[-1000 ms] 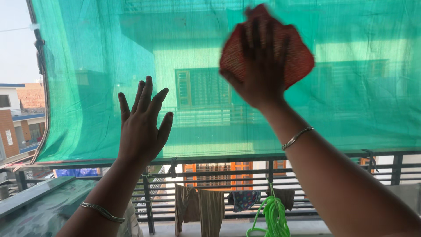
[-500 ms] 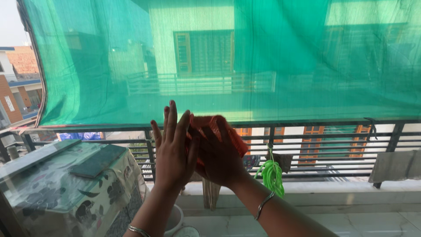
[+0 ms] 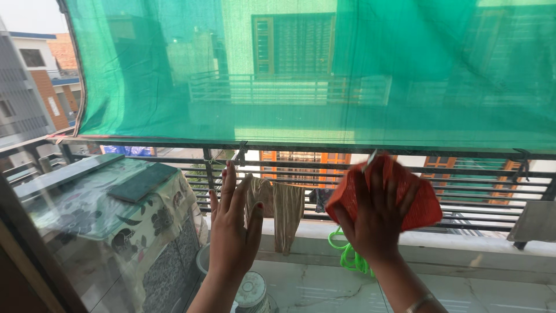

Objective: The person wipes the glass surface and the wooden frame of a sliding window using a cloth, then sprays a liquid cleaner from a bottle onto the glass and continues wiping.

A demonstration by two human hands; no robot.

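The right hand [image 3: 376,217] is pressed flat on an orange cloth [image 3: 385,197], and the cloth is pressed against a glass window pane [image 3: 145,243]. The fingers [image 3: 375,182] are spread wide over the cloth and point up. So this grip is not closed around the cloth; the palm and fingers just pin it to the glass. The cloth sits under and around the hand, and it sticks out most to the right side and the top.

The left hand [image 3: 234,229] is open too, flat on the glass with its fingers up. It holds nothing. It is near the right hand, a little to the left and a bit lower, and it does not touch the cloth. The right hand is the one on the cloth.

Through the glass there is a balcony. A big green shade net [image 3: 359,75] hangs across the top. Under it runs a black metal railing [image 3: 463,174]. A beige garment [image 3: 285,214] hangs on the railing between the two hands, and a bright green rope [image 3: 346,255] hangs just below the cloth. On the left stands a table with a flowery cover [image 3: 87,208].
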